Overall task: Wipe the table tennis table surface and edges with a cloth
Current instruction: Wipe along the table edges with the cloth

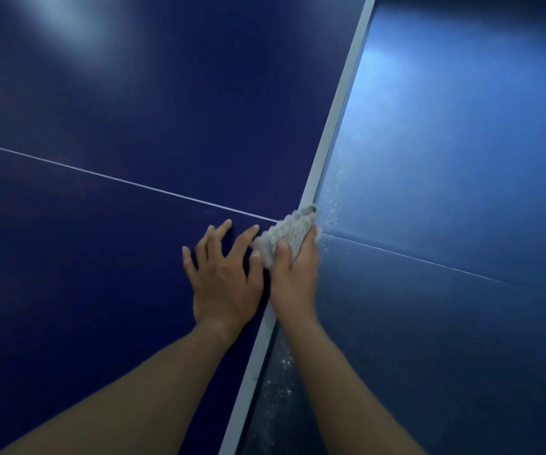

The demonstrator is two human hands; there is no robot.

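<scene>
The dark blue table tennis table point(107, 244) fills the left of the head view, with a thin white centre line point(127, 182) running across it. Its white edge strip point(337, 113) runs diagonally from the top right down to the bottom middle. My right hand point(294, 274) grips a grey fluffy cloth point(286, 234) and holds it against the edge strip where the centre line meets it. My left hand point(224, 274) lies flat on the table just left of the cloth, fingers spread, index fingertip close to the cloth.
To the right of the edge lies a lighter blue floor point(455, 192) with a faint seam line. Pale specks of dust point(330, 198) are scattered on the floor along the table edge, also lower down beside my right forearm.
</scene>
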